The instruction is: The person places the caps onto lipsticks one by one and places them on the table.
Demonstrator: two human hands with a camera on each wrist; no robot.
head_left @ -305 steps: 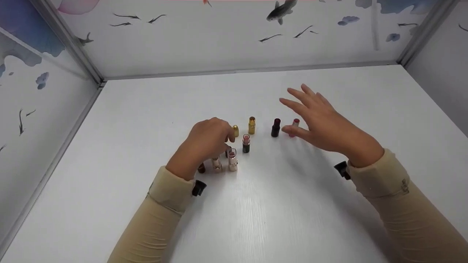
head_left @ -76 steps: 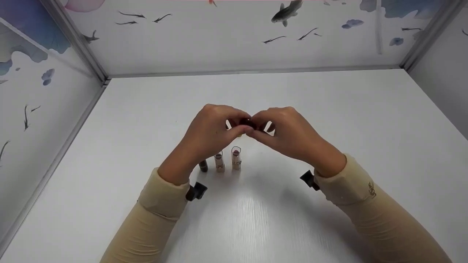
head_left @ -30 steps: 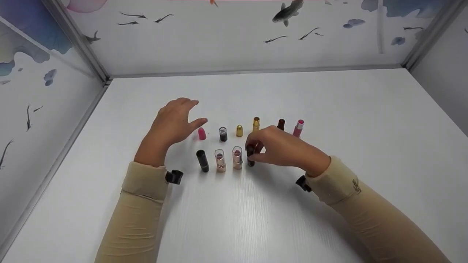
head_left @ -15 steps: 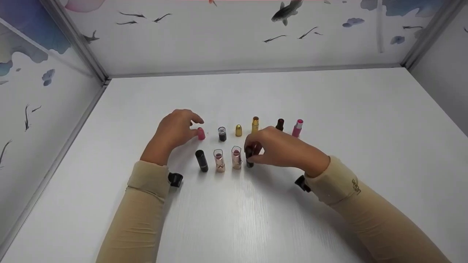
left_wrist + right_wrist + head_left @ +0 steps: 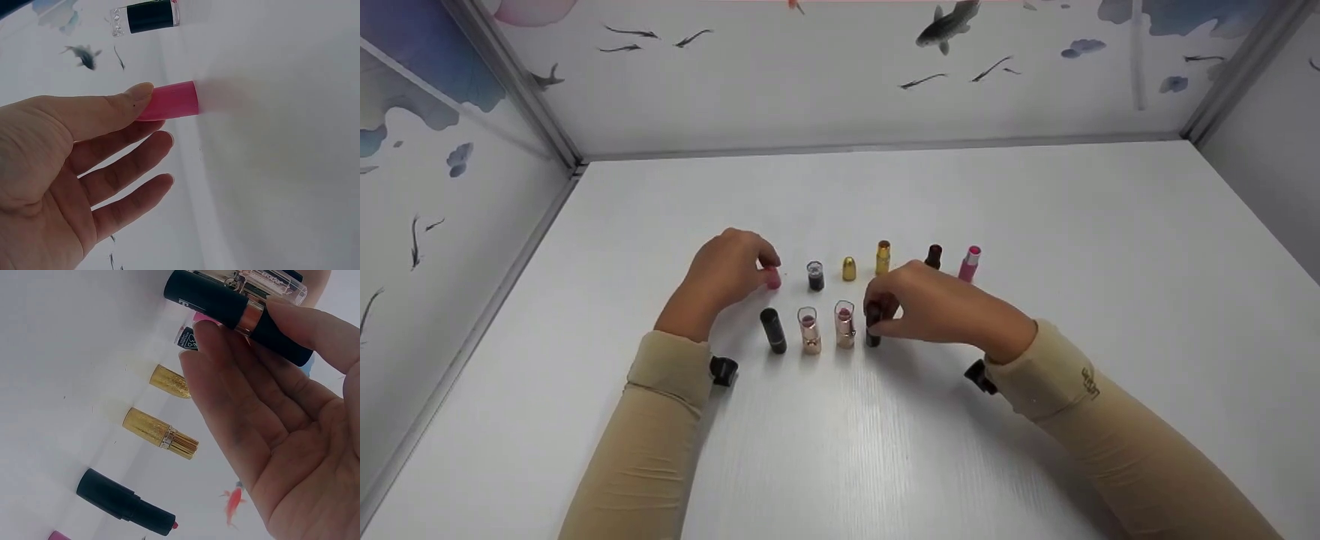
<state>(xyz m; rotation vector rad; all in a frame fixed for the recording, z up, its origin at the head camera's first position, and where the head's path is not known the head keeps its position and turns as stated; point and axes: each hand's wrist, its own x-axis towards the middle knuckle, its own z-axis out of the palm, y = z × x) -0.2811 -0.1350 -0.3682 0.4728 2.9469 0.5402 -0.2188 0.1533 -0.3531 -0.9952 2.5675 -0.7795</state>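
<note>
My left hand [image 5: 724, 270] pinches a pink lipstick cap [image 5: 171, 101] between thumb and index finger, its other fingers spread below; the cap stands at the left end of the back row. My right hand [image 5: 945, 300] holds a capped black lipstick [image 5: 214, 298] with a copper band, upright at the right end of the front row. Beside it stand two clear-capped lipsticks [image 5: 845, 326] and a black lipstick tube [image 5: 773, 331]. Behind are a clear-and-black cap [image 5: 815, 276], a gold cap [image 5: 849, 268], and uncapped gold [image 5: 883, 257], black [image 5: 124, 498] and pink [image 5: 970, 264] lipsticks.
All of it stands on a white table [image 5: 840, 450]. White panels [image 5: 810, 82] printed with fish enclose the back and sides, joined by grey metal posts. Both sleeves carry small black wrist cameras [image 5: 724, 371].
Both hands held a dark piece together 2.5 s ago; they have since parted. Right keeps the black lipstick in the front row. Left has come down and taken hold of the pink cap.
</note>
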